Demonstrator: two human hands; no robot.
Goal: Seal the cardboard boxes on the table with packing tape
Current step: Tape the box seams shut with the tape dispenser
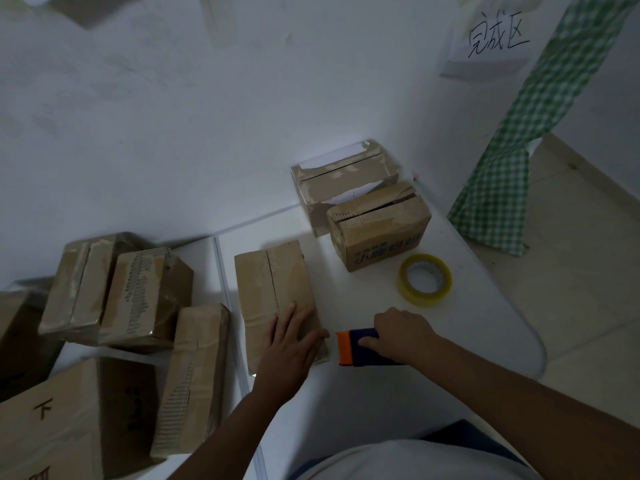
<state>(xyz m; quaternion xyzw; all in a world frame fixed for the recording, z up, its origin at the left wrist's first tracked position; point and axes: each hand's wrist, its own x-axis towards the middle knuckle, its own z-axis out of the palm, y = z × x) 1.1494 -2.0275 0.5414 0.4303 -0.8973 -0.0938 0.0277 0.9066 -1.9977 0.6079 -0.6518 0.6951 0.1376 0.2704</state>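
A flat cardboard box (270,285) lies in the middle of the white table (485,327), its top flaps closed along a centre seam. My left hand (291,344) rests flat on its near right corner, fingers straight. My right hand (401,336) grips an orange and dark blue tool (349,346) on the table just right of that box. A roll of yellowish packing tape (424,279) lies flat behind my right hand. Two more boxes, one printed with blue characters (381,226) and one with white paper on it (343,178), stand at the back against the wall.
Several cardboard boxes (138,299) are piled on the left part of the table, some with tape on them. A paper sign with handwritten characters (495,39) hangs on the wall. A green checked cloth (512,161) hangs at the right, over tiled floor.
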